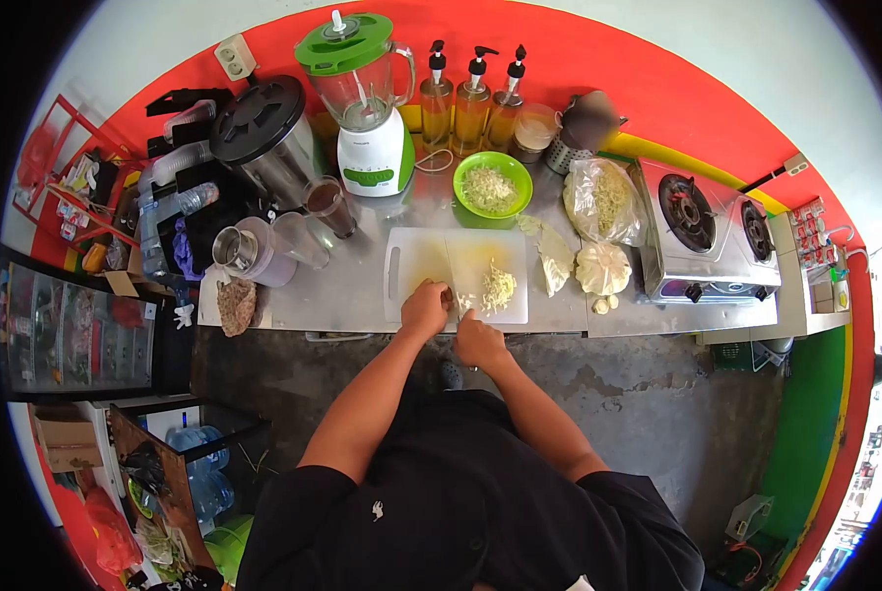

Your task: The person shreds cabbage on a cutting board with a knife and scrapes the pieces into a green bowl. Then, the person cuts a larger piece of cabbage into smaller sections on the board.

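Note:
A white cutting board (416,251) lies on the metal counter, with a pile of pale shredded vegetable (499,288) on its right half. My right hand (481,341) is closed at the board's front edge around a knife (456,276), whose thin blade seems to point away across the board. Left of the blade, my left hand (427,307) has its fingers curled down on the board; what they press on is hidden. A few small white bits lie between the hands. Behind the board stands a green bowl (463,204) holding chopped pale pieces.
Pale leaves (556,264), a cut cabbage (603,268) and a filled plastic bag (603,202) lie to the right, before a gas stove (702,241). A blender (367,118), pump bottles (471,110), a large steel pot (268,148) and clear cups (301,241) line the back and left.

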`<state>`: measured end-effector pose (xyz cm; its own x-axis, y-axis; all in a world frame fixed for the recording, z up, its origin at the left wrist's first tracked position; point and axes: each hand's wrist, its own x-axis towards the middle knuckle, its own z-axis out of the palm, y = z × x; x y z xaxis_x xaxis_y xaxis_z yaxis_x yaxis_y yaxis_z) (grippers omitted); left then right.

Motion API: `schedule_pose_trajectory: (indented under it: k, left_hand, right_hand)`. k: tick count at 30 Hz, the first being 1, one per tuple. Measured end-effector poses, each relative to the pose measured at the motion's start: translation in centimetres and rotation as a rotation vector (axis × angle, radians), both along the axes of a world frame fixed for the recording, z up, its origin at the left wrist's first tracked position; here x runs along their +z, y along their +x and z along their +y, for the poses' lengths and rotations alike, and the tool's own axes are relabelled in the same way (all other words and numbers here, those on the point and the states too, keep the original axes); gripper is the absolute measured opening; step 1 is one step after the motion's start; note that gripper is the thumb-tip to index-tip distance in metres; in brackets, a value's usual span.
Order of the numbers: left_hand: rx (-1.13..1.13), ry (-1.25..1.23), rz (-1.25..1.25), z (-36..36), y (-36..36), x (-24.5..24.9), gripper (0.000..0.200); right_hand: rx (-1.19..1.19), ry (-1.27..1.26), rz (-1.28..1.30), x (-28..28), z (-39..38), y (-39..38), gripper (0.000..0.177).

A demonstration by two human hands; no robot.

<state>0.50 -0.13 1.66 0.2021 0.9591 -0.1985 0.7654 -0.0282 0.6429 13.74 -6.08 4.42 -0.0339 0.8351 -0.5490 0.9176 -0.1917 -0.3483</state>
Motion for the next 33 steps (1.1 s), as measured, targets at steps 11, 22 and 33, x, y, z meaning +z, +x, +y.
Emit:
schedule_pose_trajectory:
  k: [11,22,33]
  left_hand:
    - [-0.008,0.008,-0.021,-0.2,-0.3,-0.1,0.012]
    - [0.021,0.062,-0.092,0.0,-0.4,-0.6,0.012]
    - [0.001,0.067,-0.046,-0.2,-0.4,-0.5,0.009]
  right_hand:
    - [0.031,-0.009,0.013,0.3,-0.1,0.0,0.046]
    - [0.007,-0.025,0.011,0.3,1.0,0.0,0.043]
    - [-0.024,0.03,0.035,-0.7,-0.4,-0.6,0.045]
